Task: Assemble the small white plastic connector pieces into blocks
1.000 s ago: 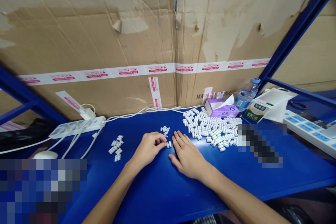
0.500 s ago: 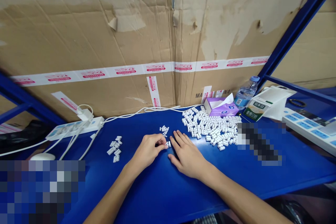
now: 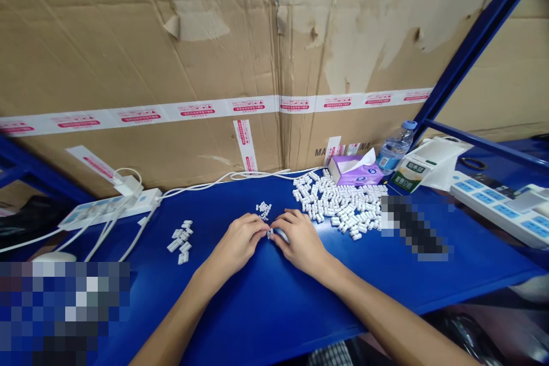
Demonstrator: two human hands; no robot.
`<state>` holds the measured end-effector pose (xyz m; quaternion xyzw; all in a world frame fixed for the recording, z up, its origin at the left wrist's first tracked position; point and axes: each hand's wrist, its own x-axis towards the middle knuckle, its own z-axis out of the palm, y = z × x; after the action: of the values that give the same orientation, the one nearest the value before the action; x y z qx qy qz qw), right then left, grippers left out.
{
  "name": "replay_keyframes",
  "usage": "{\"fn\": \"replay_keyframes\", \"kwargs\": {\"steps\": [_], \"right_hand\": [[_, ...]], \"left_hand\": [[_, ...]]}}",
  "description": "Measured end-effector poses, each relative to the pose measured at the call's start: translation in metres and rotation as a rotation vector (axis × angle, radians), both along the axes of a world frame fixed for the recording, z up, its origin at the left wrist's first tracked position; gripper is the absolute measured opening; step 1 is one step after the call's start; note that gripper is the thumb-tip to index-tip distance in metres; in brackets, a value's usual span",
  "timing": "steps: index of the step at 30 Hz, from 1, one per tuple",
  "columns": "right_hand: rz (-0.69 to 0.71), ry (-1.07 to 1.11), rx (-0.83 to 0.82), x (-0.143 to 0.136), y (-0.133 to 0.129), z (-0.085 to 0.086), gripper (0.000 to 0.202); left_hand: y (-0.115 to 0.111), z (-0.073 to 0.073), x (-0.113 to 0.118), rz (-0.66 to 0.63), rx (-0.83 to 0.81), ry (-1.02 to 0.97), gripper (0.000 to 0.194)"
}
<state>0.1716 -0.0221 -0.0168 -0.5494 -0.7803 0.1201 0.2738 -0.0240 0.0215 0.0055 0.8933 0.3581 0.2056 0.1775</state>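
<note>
My left hand [image 3: 242, 242] and my right hand [image 3: 301, 240] meet over the middle of the blue table [image 3: 257, 314]. Between their fingertips is a small white piece [image 3: 270, 234], pinched from both sides. Just behind the hands lies a small cluster of white pieces [image 3: 263, 209]. A large pile of similar white pieces [image 3: 343, 200] spreads to the right, in front of a purple tissue box [image 3: 358, 173]. Several more white pieces [image 3: 180, 240] form a loose group to the left of my left hand.
At the left, a white power strip [image 3: 109, 209] trails cables. A water bottle [image 3: 397, 148], a green and white box [image 3: 412, 173] and another power strip [image 3: 500, 206] stand at the right. Cardboard [image 3: 214, 68] rises behind the table.
My right hand has gone from lying spread on the table to closing its thumb and fingers on the small piece. The view has shifted slightly.
</note>
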Motion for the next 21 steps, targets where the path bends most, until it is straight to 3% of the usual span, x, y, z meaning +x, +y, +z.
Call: {"fn": "replay_keyframes", "kwargs": {"steps": [8,14,21], "right_hand": [[0.004,0.044,-0.004,0.0003,0.0004,-0.0016,0.013],[0.003,0.026,-0.015,0.0003,0.0003,-0.0021,0.016],[0.012,0.026,0.001,0.0004,-0.0009,-0.0029,0.014]], "left_hand": [[-0.0027,0.0029,0.0016,-0.012,-0.027,0.013,0.024],[-0.0043,0.0029,0.0020,0.073,-0.076,0.002,0.017],[-0.0065,0.0010,0.0022,0.067,0.071,0.165,0.017]]}}
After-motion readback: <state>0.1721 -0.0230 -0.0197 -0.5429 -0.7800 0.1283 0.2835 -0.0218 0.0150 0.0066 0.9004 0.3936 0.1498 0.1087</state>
